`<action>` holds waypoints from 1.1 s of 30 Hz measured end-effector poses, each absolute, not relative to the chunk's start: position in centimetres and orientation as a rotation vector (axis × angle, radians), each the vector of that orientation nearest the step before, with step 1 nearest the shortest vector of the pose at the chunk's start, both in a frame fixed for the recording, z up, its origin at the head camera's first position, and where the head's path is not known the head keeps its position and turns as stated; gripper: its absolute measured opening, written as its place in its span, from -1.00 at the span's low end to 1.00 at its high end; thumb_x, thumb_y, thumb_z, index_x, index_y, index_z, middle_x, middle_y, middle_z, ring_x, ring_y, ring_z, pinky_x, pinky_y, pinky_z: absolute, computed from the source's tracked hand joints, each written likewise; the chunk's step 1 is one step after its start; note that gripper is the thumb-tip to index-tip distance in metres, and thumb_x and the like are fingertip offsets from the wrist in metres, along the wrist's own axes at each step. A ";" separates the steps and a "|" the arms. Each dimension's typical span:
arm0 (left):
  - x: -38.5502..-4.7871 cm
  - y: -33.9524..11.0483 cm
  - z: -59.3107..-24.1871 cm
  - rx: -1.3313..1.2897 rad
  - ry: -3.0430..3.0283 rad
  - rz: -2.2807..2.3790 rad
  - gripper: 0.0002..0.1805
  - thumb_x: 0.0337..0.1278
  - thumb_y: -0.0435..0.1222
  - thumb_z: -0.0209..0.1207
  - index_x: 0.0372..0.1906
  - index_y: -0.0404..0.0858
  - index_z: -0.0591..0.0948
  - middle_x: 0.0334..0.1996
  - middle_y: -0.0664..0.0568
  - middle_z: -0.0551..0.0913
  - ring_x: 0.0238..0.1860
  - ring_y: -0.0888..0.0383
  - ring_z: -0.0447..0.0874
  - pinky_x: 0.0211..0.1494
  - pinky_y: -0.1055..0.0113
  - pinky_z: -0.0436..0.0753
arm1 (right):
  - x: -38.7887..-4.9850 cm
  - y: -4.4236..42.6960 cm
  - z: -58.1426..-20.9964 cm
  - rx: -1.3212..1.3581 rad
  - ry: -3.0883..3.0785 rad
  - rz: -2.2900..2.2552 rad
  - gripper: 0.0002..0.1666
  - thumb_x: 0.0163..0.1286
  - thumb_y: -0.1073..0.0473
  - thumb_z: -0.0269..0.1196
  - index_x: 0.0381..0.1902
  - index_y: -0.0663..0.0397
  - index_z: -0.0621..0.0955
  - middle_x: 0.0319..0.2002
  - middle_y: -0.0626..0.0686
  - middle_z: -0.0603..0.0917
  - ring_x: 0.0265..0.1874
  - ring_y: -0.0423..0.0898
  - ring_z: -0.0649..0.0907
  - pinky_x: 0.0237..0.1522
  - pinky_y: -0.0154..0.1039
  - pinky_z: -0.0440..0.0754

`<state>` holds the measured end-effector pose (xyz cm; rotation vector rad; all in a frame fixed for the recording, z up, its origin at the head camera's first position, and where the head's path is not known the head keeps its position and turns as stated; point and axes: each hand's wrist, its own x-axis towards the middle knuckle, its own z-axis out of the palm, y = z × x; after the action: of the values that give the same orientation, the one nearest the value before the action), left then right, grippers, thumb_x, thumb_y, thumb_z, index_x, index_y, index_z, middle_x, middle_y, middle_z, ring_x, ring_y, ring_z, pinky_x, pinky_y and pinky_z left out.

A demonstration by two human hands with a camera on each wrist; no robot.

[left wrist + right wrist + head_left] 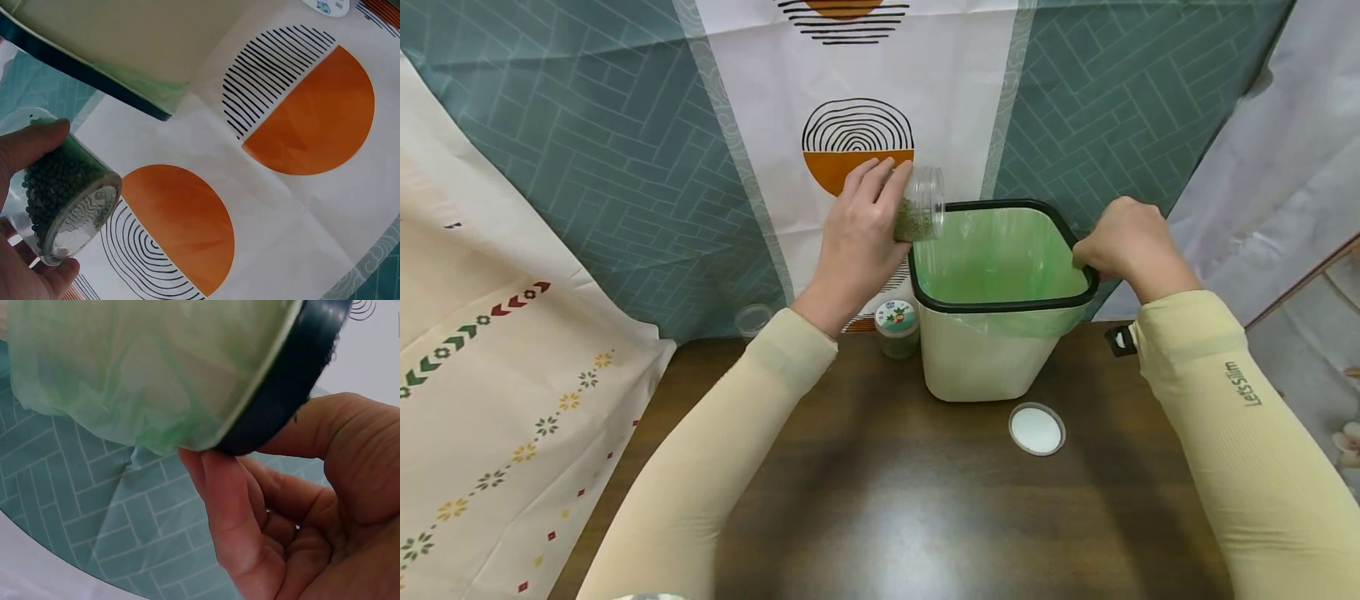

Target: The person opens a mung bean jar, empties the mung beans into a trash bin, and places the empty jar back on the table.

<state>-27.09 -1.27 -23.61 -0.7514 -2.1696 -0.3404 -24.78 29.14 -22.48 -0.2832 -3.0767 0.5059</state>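
My left hand (867, 225) grips a clear plastic jar (69, 187) partly filled with small green beans. In the head view the jar lies tipped on its side, its mouth toward the left rim of the trash can (985, 354). That can is cream with a black rim, and a green bag (992, 250) lines it and hangs over the edge. On the far side, my right hand (1131, 246) pinches the rim between thumb and fingers, as the right wrist view shows. A round lid (1037, 428) with a white inside lies on the table in front of the can.
A lidded jar (897, 327) with a green and white top stands left of the can on the dark wooden table (880, 500). Farther left is a clear round container (753, 319), partly behind the left sleeve. Patterned cloth (857, 75) hangs behind.
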 end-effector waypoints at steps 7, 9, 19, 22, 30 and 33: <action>-26.8 -0.6 -23.3 -0.788 -2.178 -0.293 -0.23 -0.15 -0.32 0.30 0.32 -0.22 0.36 0.28 -0.13 0.40 0.33 -0.04 0.28 0.42 0.27 0.28 | -24.9 28.7 -21.7 -0.276 -3.130 0.458 -0.70 0.00 0.07 0.34 -0.56 0.25 0.64 -0.72 0.07 0.65 -0.43 0.12 0.61 -0.33 -0.02 0.56; -26.7 -0.5 -23.1 -0.797 -2.163 -0.286 -0.24 -0.15 -0.35 0.29 0.31 -0.23 0.36 0.27 -0.14 0.40 0.32 -0.05 0.29 0.43 0.28 0.26 | -25.0 28.4 -21.5 -0.276 -3.146 0.442 -0.70 0.02 0.07 0.33 -0.55 0.26 0.63 -0.73 0.08 0.64 -0.47 0.12 0.62 -0.39 -0.06 0.56; -26.4 -0.2 -22.1 -0.798 -2.122 -0.306 -0.30 -0.13 -0.43 0.21 0.28 -0.25 0.39 0.23 -0.17 0.43 0.31 -0.05 0.31 0.44 0.27 0.24 | -24.9 27.7 -21.3 -0.300 -3.134 0.370 -0.72 0.01 0.11 0.35 -0.54 0.27 0.61 -0.76 0.10 0.58 -0.67 0.02 0.60 -0.56 -0.15 0.54; -26.5 -0.1 -22.0 -0.795 -2.146 -0.312 -0.29 -0.11 -0.44 0.20 0.30 -0.23 0.37 0.26 -0.15 0.41 0.34 -0.03 0.27 0.45 0.29 0.22 | -24.8 27.8 -21.6 -0.288 -3.114 0.376 -0.74 0.00 0.13 0.34 -0.58 0.26 0.60 -0.76 0.10 0.57 -0.65 0.05 0.59 -0.59 -0.16 0.52; -26.6 -0.2 -21.8 -0.794 -2.162 -0.332 -0.26 -0.13 -0.49 0.19 0.32 -0.20 0.35 0.30 -0.11 0.37 0.37 0.01 0.21 0.43 0.31 0.24 | -24.9 27.7 -22.0 -0.262 -3.069 0.334 -0.73 -0.02 0.15 0.31 -0.54 0.30 0.57 -0.51 0.26 0.55 -0.44 0.18 0.51 -0.62 -0.17 0.48; -26.7 -0.2 -21.7 -0.799 -2.163 -0.330 -0.24 -0.15 -0.50 0.19 0.32 -0.19 0.35 0.30 -0.10 0.36 0.38 0.01 0.21 0.42 0.31 0.26 | -24.9 27.6 -21.9 -0.250 -3.055 0.310 -0.72 -0.02 0.16 0.30 -0.49 0.32 0.55 -0.38 0.32 0.52 -0.39 0.19 0.50 -0.60 -0.16 0.47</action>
<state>-26.68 -0.22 -21.74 -0.7988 -2.1631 -0.3301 -24.93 27.61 -21.92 -0.2496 -3.0552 0.3103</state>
